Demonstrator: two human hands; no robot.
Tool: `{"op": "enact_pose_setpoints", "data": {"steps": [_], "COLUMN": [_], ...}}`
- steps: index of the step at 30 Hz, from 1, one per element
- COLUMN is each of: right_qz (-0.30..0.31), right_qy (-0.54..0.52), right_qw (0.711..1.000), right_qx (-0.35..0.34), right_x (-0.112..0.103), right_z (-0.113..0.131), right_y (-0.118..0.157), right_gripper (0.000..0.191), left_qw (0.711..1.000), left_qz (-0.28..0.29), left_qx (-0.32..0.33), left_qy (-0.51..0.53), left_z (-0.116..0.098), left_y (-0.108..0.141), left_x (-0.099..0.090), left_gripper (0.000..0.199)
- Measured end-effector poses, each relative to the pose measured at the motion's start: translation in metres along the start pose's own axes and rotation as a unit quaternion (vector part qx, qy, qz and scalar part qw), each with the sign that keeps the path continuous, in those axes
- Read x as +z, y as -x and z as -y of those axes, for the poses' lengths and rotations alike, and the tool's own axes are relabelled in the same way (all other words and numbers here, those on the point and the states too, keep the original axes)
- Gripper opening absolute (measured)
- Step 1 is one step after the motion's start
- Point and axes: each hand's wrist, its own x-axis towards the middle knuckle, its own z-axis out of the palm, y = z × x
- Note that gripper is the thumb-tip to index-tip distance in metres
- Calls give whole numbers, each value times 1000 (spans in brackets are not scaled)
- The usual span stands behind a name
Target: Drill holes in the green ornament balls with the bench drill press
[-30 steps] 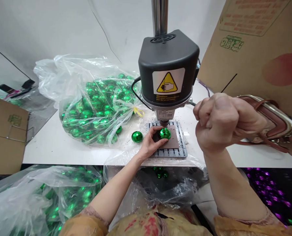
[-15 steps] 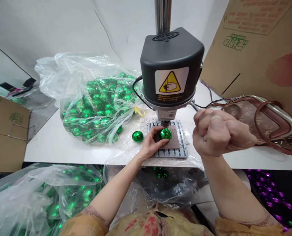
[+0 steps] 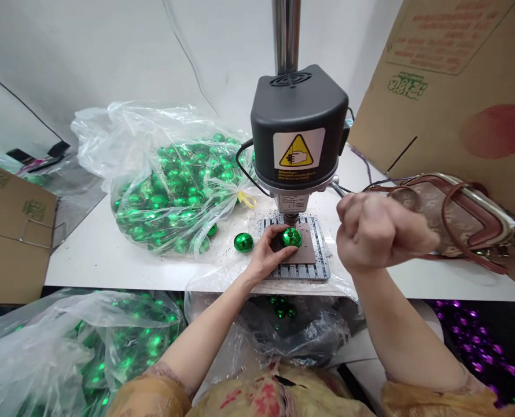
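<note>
"Green ball, same spot under the drill: do we hold it?"

"Yes, our left hand curls round it. Our right hand, a tight fist on the lever, sits lower than a second ago."

"And our bags?"

"More shiny balls fill the big clear bag and lower bag."

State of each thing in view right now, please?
Left grip: closed on green ball
Right grip: closed, apparently on lever
Green ball: on board, beneath chuck
Drill press: running or stopped, unclear
Second ball: loose on table
Plastic bag: filled with green balls
Handbag: open or shut, unclear
</note>
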Motion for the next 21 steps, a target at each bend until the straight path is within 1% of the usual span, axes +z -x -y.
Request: {"op": "enact_pose_setpoints", "data": {"steps": [1, 2, 3, 4, 5, 6, 7, 8, 11, 13, 14, 15, 16, 17, 19, 20, 21], "right_qz": [-30, -40, -33, -20, -16, -11, -9, -8, -6, -9, -12, -15, -18, -22, -28, -30, -33], "right_qy": [23, 35, 36, 32, 29, 24, 20, 16, 10, 10, 10, 9, 7, 5, 2, 2, 2], "right_qw": [999, 996, 994, 994, 993, 993, 992, 992, 993, 994, 994, 994, 993, 993, 993, 993, 993], "right_qx": [39, 71, 96, 107, 114, 118, 120, 122, 120, 113, 111, 111, 113, 114, 115, 113, 110], "right_x": [6, 11, 16, 19, 21, 22, 22, 22, 19, 19, 19, 20, 20, 21, 22, 22, 22], "right_z": [4, 8, 10, 12, 12, 12, 11, 11, 8, 9, 9, 10, 10, 10, 11, 10, 10], "right_y": [-8, -16, -25, -32, -37, -41, -43, -44, -41, -40, -39, -39, -39, -39, -39, -39, -39], "right_gripper": [51, 52, 52, 51, 50, 49, 48, 47, 47, 48, 48, 48, 47, 47, 47, 47, 47], "left_qw": [1000, 999, 998, 996, 994, 992, 990, 988, 972, 961, 959, 959, 960, 957, 934, 918, 906], "left_qz": [-8, -21, -37, -53, -62, -59, -40, -10, 96, 126, 122, 101, 62, 8, -108, -148, -166], "left_qx": [7, 16, 26, 35, 42, 48, 53, 61, 101, 121, 126, 130, 134, 137, 122, 102, 76], "left_qy": [-8, -19, -36, -57, -81, -105, -125, -143, -190, -216, -223, -230, -239, -257, -318, -353, -382], "left_z": [-2, -4, -8, -11, -16, -20, -25, -29, -38, -40, -39, -37, -35, -32, -25, -22, -18], "left_y": [1, 2, 5, 10, 15, 23, 31, 41, 70, 84, 87, 88, 87, 83, 71, 63, 55], "left_x": [1, 2, 2, 3, 2, 1, 0, -2, -9, -14, -16, -19, -23, -27, -39, -46, -52], "left_gripper": [50, 48, 44, 40, 37, 36, 35, 36, 37, 38, 37, 33, 27, 21, 13, 16, 20]}}
